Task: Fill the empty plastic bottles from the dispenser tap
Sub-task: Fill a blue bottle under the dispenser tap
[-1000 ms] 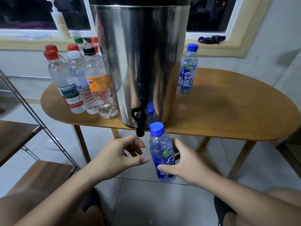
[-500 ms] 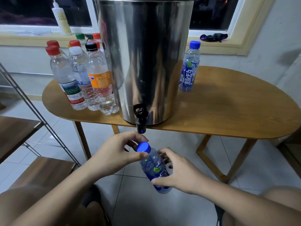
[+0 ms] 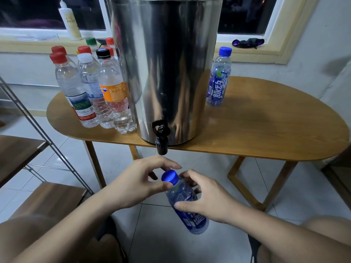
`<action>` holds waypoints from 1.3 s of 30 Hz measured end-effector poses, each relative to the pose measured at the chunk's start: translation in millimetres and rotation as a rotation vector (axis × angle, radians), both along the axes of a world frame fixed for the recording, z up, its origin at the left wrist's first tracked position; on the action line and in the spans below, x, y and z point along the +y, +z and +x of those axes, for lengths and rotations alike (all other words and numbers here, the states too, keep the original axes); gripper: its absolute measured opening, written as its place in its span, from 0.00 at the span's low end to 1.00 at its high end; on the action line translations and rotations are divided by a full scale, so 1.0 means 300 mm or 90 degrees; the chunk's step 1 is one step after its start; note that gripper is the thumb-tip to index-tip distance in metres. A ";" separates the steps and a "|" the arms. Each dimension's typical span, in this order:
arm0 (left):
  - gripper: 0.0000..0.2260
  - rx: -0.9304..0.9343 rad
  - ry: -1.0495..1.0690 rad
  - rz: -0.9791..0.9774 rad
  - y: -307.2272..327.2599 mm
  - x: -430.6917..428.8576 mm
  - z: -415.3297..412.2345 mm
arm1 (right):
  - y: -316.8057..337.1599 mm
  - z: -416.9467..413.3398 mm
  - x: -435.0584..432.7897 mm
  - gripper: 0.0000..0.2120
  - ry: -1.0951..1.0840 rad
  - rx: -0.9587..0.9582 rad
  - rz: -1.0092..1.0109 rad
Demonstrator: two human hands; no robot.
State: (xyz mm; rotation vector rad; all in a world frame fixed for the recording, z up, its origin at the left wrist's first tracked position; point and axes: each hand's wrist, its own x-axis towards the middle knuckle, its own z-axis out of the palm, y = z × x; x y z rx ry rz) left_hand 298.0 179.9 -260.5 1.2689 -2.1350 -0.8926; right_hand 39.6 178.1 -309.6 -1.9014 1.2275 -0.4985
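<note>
Tilted blue-labelled bottle (image 3: 195, 223), blue cap (image 3: 170, 175) on, below black tap (image 3: 161, 144) of steel dispenser (image 3: 165, 63)

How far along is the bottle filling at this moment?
Done: unclear; the capped bottles on the table do not plainly show their fill. In hand: the right hand grips a blue bottle below the tap, the left hand pinches its cap, still on. Left: open it, fill it at the tap.

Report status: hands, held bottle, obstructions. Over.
Left hand pinching blue cap. Right hand gripping bottle, tilted, below tap. Cap on, blocks filling.
</note>
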 end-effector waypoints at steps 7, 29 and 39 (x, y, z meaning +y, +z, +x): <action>0.15 0.002 0.006 -0.028 -0.008 -0.020 0.011 | -0.007 0.005 0.003 0.29 -0.019 -0.004 -0.029; 0.15 -0.037 0.073 -0.014 -0.018 -0.025 0.030 | -0.034 0.019 0.003 0.30 -0.042 0.024 -0.116; 0.13 -0.043 0.171 0.037 -0.009 -0.055 0.053 | -0.035 0.061 -0.010 0.30 -0.057 0.036 -0.121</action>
